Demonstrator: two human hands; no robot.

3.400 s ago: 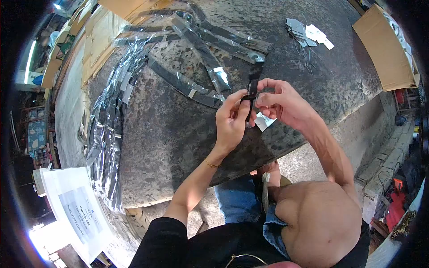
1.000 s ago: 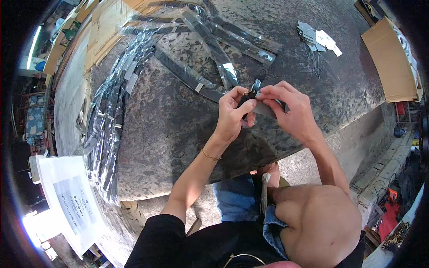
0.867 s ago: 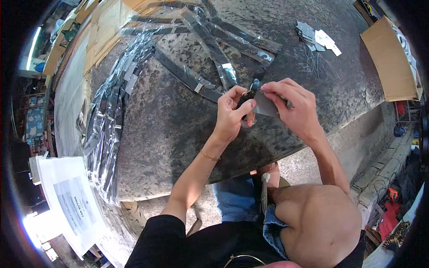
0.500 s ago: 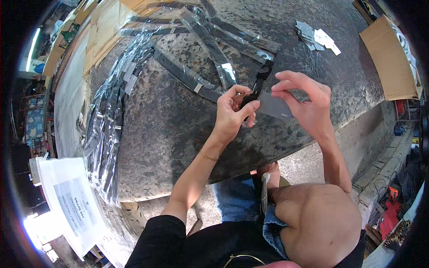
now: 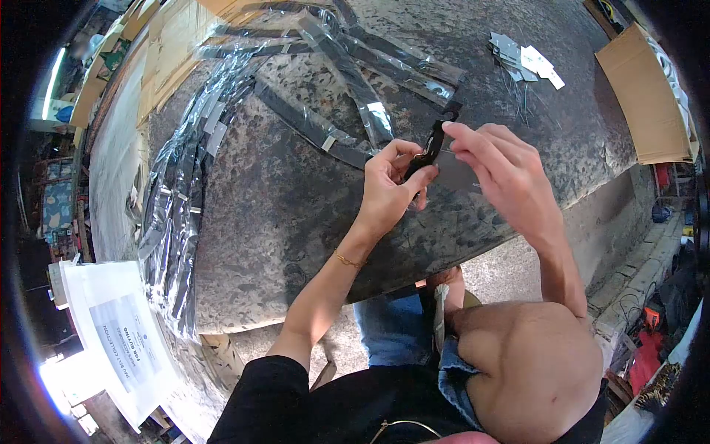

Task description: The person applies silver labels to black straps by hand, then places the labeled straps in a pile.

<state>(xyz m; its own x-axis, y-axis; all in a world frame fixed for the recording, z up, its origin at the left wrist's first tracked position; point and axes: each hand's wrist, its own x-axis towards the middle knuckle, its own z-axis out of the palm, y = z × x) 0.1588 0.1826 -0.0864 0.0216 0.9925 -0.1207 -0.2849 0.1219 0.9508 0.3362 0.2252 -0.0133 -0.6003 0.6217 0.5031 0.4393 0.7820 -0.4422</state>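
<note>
My left hand (image 5: 388, 185) is closed around a black belt (image 5: 435, 140), thumb on top, above the dark table. The belt's dark end, with what looks like a buckle, points up and away. Beside it hangs a grey tag (image 5: 458, 176) with small pale lettering, partly covered by my right hand (image 5: 514, 177). The right fingertips are pinched together right against the belt's edge. Whatever lies between them is too small to make out. Just beyond the hands are belts in clear plastic sleeves (image 5: 355, 81).
A long heap of plastic-wrapped belts (image 5: 174, 214) runs down the table's left side. Grey and white tags with strings (image 5: 518, 59) lie at the far right. An open cardboard box (image 5: 640, 96) stands at the right edge. A printed white bag (image 5: 118, 333) sits at lower left.
My right hand has moved left and slightly down, its fingertips now against the belt. The belt has tilted more upright, and more of the grey tag is covered.
</note>
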